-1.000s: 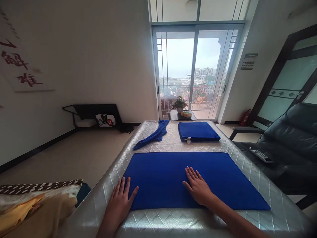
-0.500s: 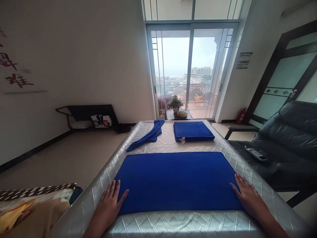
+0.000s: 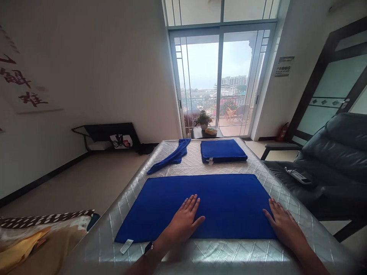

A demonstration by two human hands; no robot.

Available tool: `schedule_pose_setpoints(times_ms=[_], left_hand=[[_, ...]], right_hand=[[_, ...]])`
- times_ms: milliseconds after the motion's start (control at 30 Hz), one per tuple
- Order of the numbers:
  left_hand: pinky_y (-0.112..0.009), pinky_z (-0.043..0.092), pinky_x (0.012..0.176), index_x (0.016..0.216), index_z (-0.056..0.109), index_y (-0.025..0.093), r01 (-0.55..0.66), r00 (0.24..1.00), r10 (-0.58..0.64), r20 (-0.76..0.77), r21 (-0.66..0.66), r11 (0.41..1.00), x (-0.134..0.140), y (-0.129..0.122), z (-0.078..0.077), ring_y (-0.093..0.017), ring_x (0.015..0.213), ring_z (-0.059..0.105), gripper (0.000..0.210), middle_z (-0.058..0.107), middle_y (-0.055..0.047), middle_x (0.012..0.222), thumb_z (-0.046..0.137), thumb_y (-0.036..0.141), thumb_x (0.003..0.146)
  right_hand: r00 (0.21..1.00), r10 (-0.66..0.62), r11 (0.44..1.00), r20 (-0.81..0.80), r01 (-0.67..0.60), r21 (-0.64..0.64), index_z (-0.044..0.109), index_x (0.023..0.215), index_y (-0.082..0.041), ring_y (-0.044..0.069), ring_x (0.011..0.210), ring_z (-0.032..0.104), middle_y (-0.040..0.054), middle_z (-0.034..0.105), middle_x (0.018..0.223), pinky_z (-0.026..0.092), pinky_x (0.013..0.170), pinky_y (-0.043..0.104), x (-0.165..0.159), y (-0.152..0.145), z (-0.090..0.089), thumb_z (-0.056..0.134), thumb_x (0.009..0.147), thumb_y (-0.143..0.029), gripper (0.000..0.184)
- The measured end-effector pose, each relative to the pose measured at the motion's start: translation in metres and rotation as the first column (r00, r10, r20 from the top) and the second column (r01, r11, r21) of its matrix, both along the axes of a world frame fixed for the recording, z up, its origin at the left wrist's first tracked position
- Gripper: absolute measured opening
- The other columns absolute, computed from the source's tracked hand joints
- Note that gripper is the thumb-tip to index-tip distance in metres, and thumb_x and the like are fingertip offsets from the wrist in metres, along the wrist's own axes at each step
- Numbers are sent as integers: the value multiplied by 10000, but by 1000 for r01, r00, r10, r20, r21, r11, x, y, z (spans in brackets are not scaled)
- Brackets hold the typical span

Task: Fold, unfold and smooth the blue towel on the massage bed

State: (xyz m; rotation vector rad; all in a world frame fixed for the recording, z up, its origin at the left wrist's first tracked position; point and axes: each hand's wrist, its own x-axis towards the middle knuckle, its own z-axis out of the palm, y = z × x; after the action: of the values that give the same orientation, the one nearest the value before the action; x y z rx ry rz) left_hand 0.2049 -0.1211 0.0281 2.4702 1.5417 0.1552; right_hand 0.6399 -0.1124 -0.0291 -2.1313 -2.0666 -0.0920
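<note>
A blue towel (image 3: 229, 202) lies spread flat on the silver quilted table cover (image 3: 229, 256), with a white tag (image 3: 126, 246) sticking out at its near left corner. Over the towel's near middle is my left hand (image 3: 185, 219), open with its fingers stretched out; whether the palm presses on the cloth I cannot tell. My right hand (image 3: 282, 219) rests open on the towel's right edge, thumb apart from the other fingers. Neither hand grips anything.
Farther back sit a stack of folded blue towels (image 3: 223, 150) and a crumpled blue cloth (image 3: 169, 157). A dark armchair (image 3: 329, 172) stands close on the right. Beyond the table's far end, a small stand holds a potted plant (image 3: 203, 120).
My left hand has moved from the towel's left edge rightward to its near middle, uncovering the corner tag. The right hand stays at the right edge. The view has turned slightly left.
</note>
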Motion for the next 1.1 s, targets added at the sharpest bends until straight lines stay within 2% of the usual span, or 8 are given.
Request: schedule_pose_setpoints(times_ms=[100, 200, 300, 433, 567, 867, 967, 1100], left_hand=[[-457, 142, 1284, 1616, 128, 211, 12, 1000, -12, -10, -3, 1000, 1, 1, -5, -237, 1563, 107, 760, 98, -55, 1695, 205, 664, 1010], [-476, 160, 1275, 1615, 119, 237, -46, 998, 47, -42, 17, 999, -26, 0, -18, -242, 1561, 136, 737, 119, -46, 1694, 215, 654, 1014], [-497, 175, 1264, 1614, 130, 233, -181, 980, 184, -78, 51, 982, -78, -6, -29, -254, 1559, 154, 751, 144, -45, 1692, 215, 666, 1006], [-555, 231, 1227, 1610, 202, 182, -407, 899, 424, -113, 148, 902, -164, -25, -45, -307, 1543, 216, 811, 239, -105, 1671, 195, 695, 983], [-558, 292, 1190, 1607, 247, 195, -478, 852, 518, -80, 287, 830, -221, -45, -61, -319, 1517, 290, 782, 349, -118, 1638, 172, 662, 984], [-556, 329, 1184, 1591, 271, 91, -585, 791, 612, -12, 279, 762, -218, -48, -71, -348, 1510, 299, 899, 294, -173, 1650, 231, 717, 947], [-556, 325, 1188, 1577, 322, 111, -539, 823, 567, -17, 290, 791, -221, -49, -72, -340, 1514, 291, 853, 319, -164, 1643, 226, 694, 962], [-544, 337, 1179, 1532, 432, 197, -447, 876, 482, -31, 328, 832, -224, -51, -70, -323, 1505, 317, 753, 439, -120, 1592, 209, 653, 976]], right_hand=[[999, -34, 999, -5, 34, -29, 383, 1550, -56, 278, 1514, 281, 137, 334, 1633, 252, 1228, 497, -2, 1, 2, 164, 947, -496, 778], [998, -54, 998, -21, 53, -37, 345, 1567, -50, 269, 1512, 287, 133, 323, 1637, 243, 1231, 489, -3, 2, 2, 156, 943, -509, 797], [997, -58, 998, -48, 57, -23, 341, 1569, -57, 262, 1520, 267, 128, 322, 1639, 224, 1238, 490, -2, 2, 1, 145, 945, -533, 809], [995, -55, 998, -78, 53, -24, 324, 1575, -50, 264, 1527, 245, 129, 310, 1645, 200, 1247, 499, 0, 2, -2, 136, 943, -556, 831], [998, -39, 999, -47, 38, -31, 357, 1563, -56, 269, 1523, 256, 129, 322, 1639, 216, 1241, 500, 4, 3, -7, 157, 937, -535, 813], [992, -22, 999, 122, 16, 45, 545, 1451, -98, 296, 1507, 293, 125, 407, 1598, 252, 1221, 530, -6, -2, 8, 178, 963, -381, 673], [989, 89, 994, 119, -96, 59, 509, 1483, -94, 285, 1510, 287, 130, 395, 1600, 238, 1228, 527, -50, 0, 28, 190, 987, -352, 644], [950, 313, 949, -15, -313, -34, 410, 1558, -193, 240, 1514, 276, 59, 357, 1619, 250, 1236, 485, -143, 5, 58, 191, 1037, -482, 635]])
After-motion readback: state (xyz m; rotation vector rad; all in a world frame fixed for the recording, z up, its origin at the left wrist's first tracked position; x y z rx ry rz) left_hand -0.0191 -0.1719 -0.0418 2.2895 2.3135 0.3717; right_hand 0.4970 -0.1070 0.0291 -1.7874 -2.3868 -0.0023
